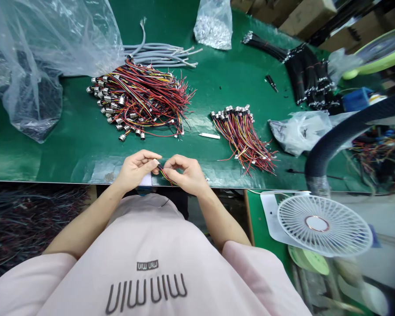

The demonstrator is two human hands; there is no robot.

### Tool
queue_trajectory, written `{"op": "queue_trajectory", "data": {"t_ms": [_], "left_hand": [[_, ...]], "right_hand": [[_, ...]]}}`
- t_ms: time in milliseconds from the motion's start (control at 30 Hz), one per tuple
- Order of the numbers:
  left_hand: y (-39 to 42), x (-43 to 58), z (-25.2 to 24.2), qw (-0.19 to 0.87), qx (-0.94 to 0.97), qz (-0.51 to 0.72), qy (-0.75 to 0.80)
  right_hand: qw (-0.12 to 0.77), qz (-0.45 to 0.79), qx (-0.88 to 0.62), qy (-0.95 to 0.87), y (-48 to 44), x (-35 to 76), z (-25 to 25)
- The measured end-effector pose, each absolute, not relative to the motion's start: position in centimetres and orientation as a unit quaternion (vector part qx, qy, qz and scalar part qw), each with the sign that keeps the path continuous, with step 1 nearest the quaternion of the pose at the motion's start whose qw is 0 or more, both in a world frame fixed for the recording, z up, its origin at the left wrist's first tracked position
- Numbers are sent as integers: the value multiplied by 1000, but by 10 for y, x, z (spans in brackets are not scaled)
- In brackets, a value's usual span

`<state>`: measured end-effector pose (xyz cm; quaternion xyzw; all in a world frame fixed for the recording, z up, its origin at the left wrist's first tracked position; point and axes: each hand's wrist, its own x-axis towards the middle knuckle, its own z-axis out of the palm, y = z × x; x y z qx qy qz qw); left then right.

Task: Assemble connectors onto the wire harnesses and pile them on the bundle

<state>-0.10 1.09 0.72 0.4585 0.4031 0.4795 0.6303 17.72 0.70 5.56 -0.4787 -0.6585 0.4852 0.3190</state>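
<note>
At the green table's [66,160] near edge, your left hand [138,169] pinches a small connector [159,165], your right hand [185,173] its wires [166,177]. You seem to be handling individual wires; the next move likely calls for a light, steady pinch.

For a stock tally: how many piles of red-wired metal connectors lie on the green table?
2: a larger pile next to the big clear bag, and a smaller pile farther right. More may be hidden under that bag.
</note>
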Motion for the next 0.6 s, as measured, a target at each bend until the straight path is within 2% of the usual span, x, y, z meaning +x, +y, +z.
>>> {"op": "queue_trajectory", "data": {"t_ms": [367,600], "left_hand": [[10,0,9,632,456,481,401],[10,-1,3,643,438,479,406]], "right_hand": [[342,634,-484,-498,7,170,44],[351,706,-420,-449,14,171,40]]}}
